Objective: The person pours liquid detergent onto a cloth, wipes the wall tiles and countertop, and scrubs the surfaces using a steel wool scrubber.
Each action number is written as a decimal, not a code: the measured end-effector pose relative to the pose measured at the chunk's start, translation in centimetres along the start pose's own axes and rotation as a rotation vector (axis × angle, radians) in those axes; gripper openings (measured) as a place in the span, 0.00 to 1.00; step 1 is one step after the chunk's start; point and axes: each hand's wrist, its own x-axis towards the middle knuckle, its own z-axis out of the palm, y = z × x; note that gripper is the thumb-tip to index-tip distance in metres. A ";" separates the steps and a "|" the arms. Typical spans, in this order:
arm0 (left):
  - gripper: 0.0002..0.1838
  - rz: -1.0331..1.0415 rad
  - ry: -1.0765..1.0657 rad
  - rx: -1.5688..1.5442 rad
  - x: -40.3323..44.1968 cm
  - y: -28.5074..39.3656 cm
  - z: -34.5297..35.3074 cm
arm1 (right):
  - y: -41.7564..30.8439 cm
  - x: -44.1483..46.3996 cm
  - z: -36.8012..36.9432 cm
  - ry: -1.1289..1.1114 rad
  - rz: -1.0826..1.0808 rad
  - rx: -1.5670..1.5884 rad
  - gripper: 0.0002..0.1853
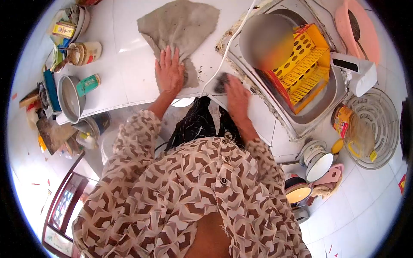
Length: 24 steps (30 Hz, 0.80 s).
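Observation:
A grey-brown cloth (178,23) lies spread and creased on the white tiled counter (131,73). My left hand (170,73) rests on its near part, fingers stretched out flat. At the counter's front edge, my right hand (238,94) is closed round a dark, fuzzy scrubbing pad (221,83), pressed to the tiles; hand and pad are slightly blurred. A white cord (227,51) runs across the counter between both hands.
Right of my hands, a metal sink (301,127) holds a yellow perforated rack (305,64). A pink basin (348,30) stands beyond it. To the left are a metal bowl (71,99), a green can (88,84) and a jar (88,52). Pans (318,165) hang lower right.

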 end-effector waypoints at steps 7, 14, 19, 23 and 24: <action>0.30 0.184 -0.057 -0.012 -0.5 8.9 1.6 | 6.6 -11.7 -5.0 0.179 0.172 -0.237 0.19; 0.24 0.347 0.000 -0.248 -2.6 12.8 1.8 | 7.6 -14.2 -6.3 0.200 0.383 -0.143 0.23; 0.18 0.666 -0.037 -0.612 -3.5 12.2 1.7 | 6.4 -13.9 -8.6 0.245 0.536 -0.057 0.22; 0.15 0.516 -0.225 -0.942 -1.6 12.2 3.1 | 5.6 -13.9 -9.6 0.244 0.551 -0.070 0.22; 0.14 0.403 -0.253 -1.023 -1.0 11.8 3.4 | 5.3 -13.7 -9.9 0.249 0.557 -0.060 0.22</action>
